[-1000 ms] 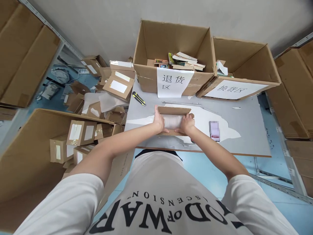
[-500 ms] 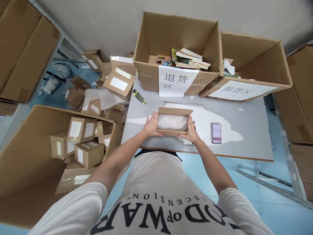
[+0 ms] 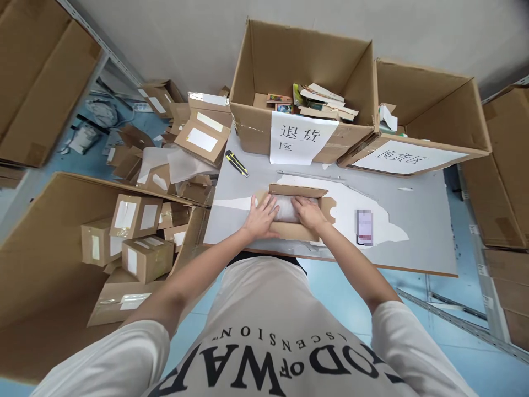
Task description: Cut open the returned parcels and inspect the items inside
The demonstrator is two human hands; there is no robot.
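A small open cardboard box (image 3: 295, 231) sits on the table in front of me, its flaps folded out. Inside lies a packet in whitish translucent wrapping (image 3: 285, 208), and its contents are hidden. My left hand (image 3: 260, 219) rests with spread fingers over the box's left end. Reaching in from the right, my right hand (image 3: 309, 213) has its fingers bent down on the packet; the fingertips are partly hidden.
A yellow-black box cutter (image 3: 237, 164) lies at the table's left, a phone (image 3: 364, 227) at the right. Two large cartons (image 3: 248, 124) (image 3: 438, 157) with paper signs stand behind. On the left, a big carton (image 3: 53, 220) holds several small boxes.
Both hands have shifted from gripping the box's ends. The right has moved left into the box onto the packet, the left is spread over its end. The right end flap now lies outward.
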